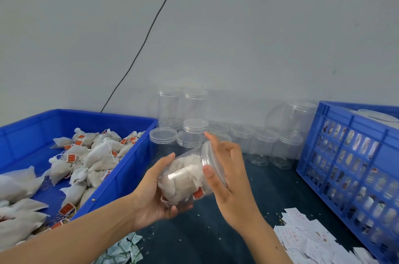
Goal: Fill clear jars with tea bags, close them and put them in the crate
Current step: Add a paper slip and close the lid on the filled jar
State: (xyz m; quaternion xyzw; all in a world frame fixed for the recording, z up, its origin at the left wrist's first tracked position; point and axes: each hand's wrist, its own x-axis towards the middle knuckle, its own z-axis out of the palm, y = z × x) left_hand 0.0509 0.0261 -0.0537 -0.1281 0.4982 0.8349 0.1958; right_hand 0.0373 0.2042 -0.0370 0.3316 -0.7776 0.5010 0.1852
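Note:
A clear jar (pixel 185 179) packed with white tea bags lies tilted in my left hand (pixel 151 196), which grips its base from below. My right hand (pixel 226 168) is on the jar's clear lid (pixel 208 155), thumb and fingers around the rim. A blue tub (pixel 121 179) on the left holds several loose tea bags (pixel 97 158) with red tags. On the right stands a blue slatted crate (pixel 349 168) with filled jars inside.
Several empty lidded clear jars (pixel 194 134) stand and lie along the wall behind my hands. White paper slips (pixel 306 240) are piled at the lower right, green-white sachets (pixel 123 250) at the bottom. A black cable (pixel 151 32) runs down the wall.

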